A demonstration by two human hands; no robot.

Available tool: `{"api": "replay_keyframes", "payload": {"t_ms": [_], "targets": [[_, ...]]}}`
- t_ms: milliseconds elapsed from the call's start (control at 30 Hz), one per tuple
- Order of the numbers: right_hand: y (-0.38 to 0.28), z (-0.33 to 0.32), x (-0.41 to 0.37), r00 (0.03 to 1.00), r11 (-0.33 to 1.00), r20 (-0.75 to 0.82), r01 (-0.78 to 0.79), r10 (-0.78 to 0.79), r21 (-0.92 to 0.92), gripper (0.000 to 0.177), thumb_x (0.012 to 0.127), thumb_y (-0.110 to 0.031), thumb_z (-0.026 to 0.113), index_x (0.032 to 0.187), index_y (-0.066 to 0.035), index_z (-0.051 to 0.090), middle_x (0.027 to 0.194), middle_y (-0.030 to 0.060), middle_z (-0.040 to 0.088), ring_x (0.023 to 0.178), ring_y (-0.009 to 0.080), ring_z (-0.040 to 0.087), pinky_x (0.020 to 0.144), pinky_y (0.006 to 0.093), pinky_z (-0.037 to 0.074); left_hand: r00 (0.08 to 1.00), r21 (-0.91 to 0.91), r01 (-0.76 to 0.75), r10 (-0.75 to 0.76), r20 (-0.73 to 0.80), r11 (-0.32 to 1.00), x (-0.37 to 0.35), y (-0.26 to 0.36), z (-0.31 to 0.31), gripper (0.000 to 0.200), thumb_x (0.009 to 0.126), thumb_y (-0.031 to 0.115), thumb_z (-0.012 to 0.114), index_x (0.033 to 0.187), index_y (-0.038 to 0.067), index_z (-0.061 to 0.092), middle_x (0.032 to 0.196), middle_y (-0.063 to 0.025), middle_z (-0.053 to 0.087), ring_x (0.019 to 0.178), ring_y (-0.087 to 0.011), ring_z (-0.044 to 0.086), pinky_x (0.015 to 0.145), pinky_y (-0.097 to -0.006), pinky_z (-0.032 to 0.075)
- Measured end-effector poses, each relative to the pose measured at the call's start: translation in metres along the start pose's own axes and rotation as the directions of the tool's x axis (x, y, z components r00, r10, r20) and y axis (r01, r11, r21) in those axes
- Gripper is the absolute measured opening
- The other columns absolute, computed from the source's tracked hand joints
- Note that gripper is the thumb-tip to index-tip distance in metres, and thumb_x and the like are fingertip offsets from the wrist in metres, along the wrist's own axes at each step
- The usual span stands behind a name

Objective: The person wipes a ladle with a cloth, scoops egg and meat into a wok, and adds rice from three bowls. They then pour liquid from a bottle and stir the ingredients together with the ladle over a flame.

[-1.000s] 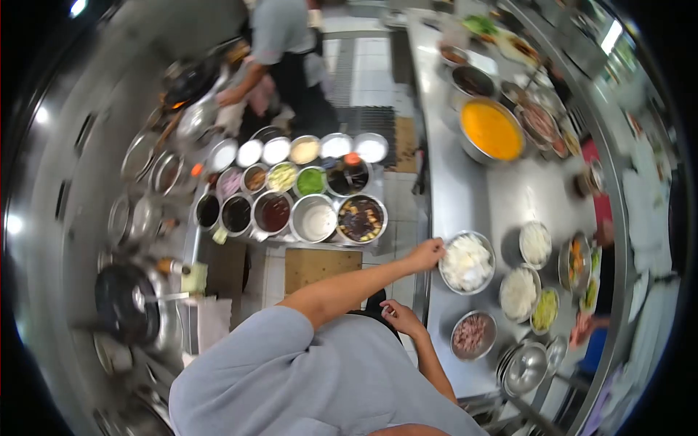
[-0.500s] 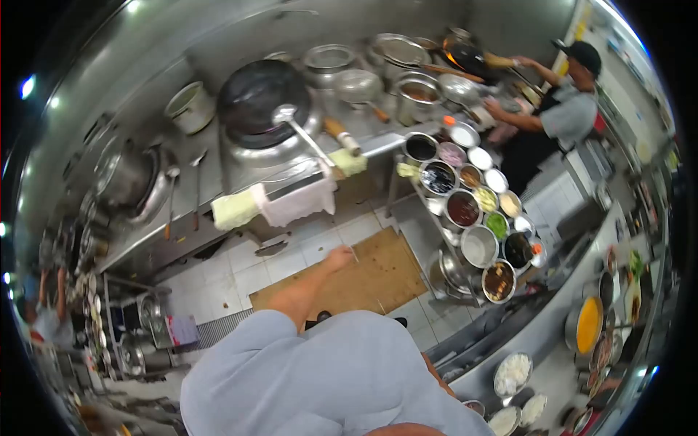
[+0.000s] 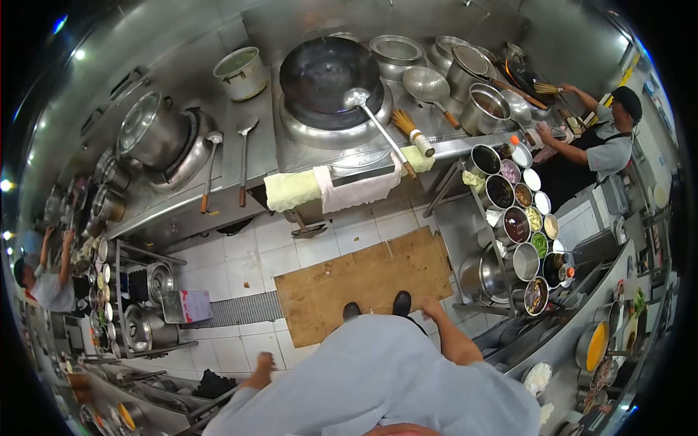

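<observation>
Flanking the brown rectangular floor mat (image 3: pixel 363 285), the bare left hand (image 3: pixel 263 368) and right hand (image 3: pixel 434 309) seem empty, closure unclear. The mat looks stiff, best held by its edges.

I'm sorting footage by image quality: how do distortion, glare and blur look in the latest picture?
In the head view, strong fisheye curvature with black corners; small bright lamps glare at upper left; black wok and ladle fairly crisp, the left hand slightly soft.

"Is any lettering being made out?"

"None is being read; even on the pink-and-white box (image 3: pixel 192 306) standing at the left, any print is being rendered too small."
</observation>
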State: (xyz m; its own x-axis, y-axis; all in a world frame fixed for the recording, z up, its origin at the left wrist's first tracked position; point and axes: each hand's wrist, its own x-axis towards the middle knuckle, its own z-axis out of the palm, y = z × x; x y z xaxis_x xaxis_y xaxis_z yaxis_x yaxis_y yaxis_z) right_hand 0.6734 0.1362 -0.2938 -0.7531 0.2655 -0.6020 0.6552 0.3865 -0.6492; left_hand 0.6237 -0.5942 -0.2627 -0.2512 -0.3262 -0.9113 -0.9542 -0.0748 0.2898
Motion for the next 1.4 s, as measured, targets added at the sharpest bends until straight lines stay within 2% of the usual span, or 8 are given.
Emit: {"api": "replay_keyframes", "payload": {"t_ms": [200, 333, 500, 600, 700, 933, 1200, 1400], "targets": [[-0.159, 0.009, 0.058, 0.986, 0.998, 0.166, -0.038, 0.028, 0.053, 0.020, 0.090, -0.014, 0.055, 0.105, -0.002, 0.059, 0.078, 0.0096, 0.064, 0.058, 0.0189, 0.060, 0.054, 0.0363, 0.052, 0.911, 0.346, -0.329, 0.199, 0.362, 0.879, -0.040, -0.049, 0.114, 0.017, 0.085, 0.031, 0.066, 0.093, 0.017, 0.060, 0.085, -0.0024, 0.060, 0.078, -0.0223, 0.062, 0.069, -0.0424, 0.053], [-0.180, 0.017, 0.108, 0.966, 0.970, 0.094, 0.242, -0.242, 0.011, 0.027, 0.084, -0.011, 0.061, 0.110, -0.002, 0.059, 0.083, 0.0096, 0.065, 0.068, 0.0205, 0.063, 0.058, 0.0359, 0.052, 0.854, 0.369, -0.441, 0.257, 0.453, 0.818, -0.053, -0.024, 0.138, 0.017, 0.089, 0.030, 0.061, 0.100, 0.018, 0.056, 0.089, -0.0032, 0.058, 0.078, -0.0233, 0.060, 0.068, -0.0450, 0.053], [-0.218, -0.049, 0.179, 0.909, 0.970, -0.341, 0.215, -0.241, -0.112, 0.039, 0.086, -0.018, 0.064, 0.121, -0.003, 0.058, 0.099, 0.0167, 0.067, 0.084, 0.0292, 0.065, 0.074, 0.0397, 0.054, 0.897, 0.017, -0.357, 0.337, 0.285, 0.934, -0.026, 0.054, 0.110, 0.019, 0.093, 0.029, 0.056, 0.108, 0.018, 0.051, 0.093, -0.0043, 0.055, 0.078, -0.0246, 0.059, 0.066, -0.0482, 0.054], [-0.248, -0.113, 0.234, 0.683, 0.982, -0.706, 0.143, -0.186, -0.121, 0.046, 0.087, -0.027, 0.065, 0.126, -0.005, 0.056, 0.113, 0.0188, 0.065, 0.099, 0.0373, 0.062, 0.088, 0.0429, 0.050, 0.928, -0.159, -0.371, 0.373, -0.016, 0.915, -0.042, 0.115, 0.124, 0.020, 0.092, 0.022, 0.054, 0.111, 0.017, 0.050, 0.091, -0.0048, 0.055, 0.074, -0.0227, 0.059, 0.060, -0.0423, 0.055], [-0.283, -0.168, 0.265, 0.750, 0.985, -0.656, 0.164, -0.085, 0.061, 0.051, 0.088, -0.033, 0.064, 0.128, -0.005, 0.052, 0.119, 0.0157, 0.062, 0.112, 0.0360, 0.058, 0.100, 0.0398, 0.045, 0.913, -0.102, -0.405, 0.408, 0.012, 0.909, -0.064, 0.163, 0.165, 0.022, 0.091, 0.017, 0.053, 0.113, 0.014, 0.052, 0.091, -0.0046, 0.058, 0.076, -0.0193, 0.060, 0.059, -0.0388, 0.054], [-0.326, -0.213, 0.305, 0.994, 0.796, -0.088, 0.099, -0.057, 0.598, 0.042, 0.088, -0.037, 0.068, 0.115, -0.007, 0.055, 0.101, 0.0047, 0.061, 0.087, 0.0146, 0.060, 0.068, 0.0387, 0.054, 0.813, 0.359, -0.582, 0.523, 0.256, 0.729, -0.125, 0.191, 0.301, 0.028, 0.092, 0.021, 0.059, 0.115, 0.005, 0.060, 0.087, -0.0070, 0.064, 0.074, -0.0154, 0.062, 0.062, -0.0334, 0.054], [-0.353, -0.245, 0.311, 0.938, 0.942, -0.174, 0.320, -0.300, 0.103, 0.042, 0.084, -0.034, 0.071, 0.106, -0.003, 0.055, 0.074, 0.0101, 0.061, 0.049, 0.0186, 0.056, 0.046, 0.0323, 0.048, 0.539, 0.425, -0.827, 0.736, 0.410, 0.369, -0.177, 0.286, 0.372, 0.027, 0.094, 0.018, 0.060, 0.116, 0.002, 0.062, 0.100, -0.0132, 0.069, 0.087, -0.0221, 0.066, 0.076, -0.0333, 0.053], [-0.402, -0.259, 0.267, 0.924, 0.915, -0.232, 0.352, -0.305, 0.197, 0.031, 0.086, -0.027, 0.068, 0.095, 0.000, 0.057, 0.071, 0.0085, 0.058, 0.048, 0.0198, 0.054, 0.046, 0.0333, 0.050, 0.320, 0.274, -0.943, 0.751, 0.578, 0.190, -0.205, 0.385, 0.439, 0.028, 0.093, 0.017, 0.061, 0.117, 0.003, 0.063, 0.106, -0.0136, 0.069, 0.097, -0.0240, 0.066, 0.084, -0.0348, 0.052]]}}
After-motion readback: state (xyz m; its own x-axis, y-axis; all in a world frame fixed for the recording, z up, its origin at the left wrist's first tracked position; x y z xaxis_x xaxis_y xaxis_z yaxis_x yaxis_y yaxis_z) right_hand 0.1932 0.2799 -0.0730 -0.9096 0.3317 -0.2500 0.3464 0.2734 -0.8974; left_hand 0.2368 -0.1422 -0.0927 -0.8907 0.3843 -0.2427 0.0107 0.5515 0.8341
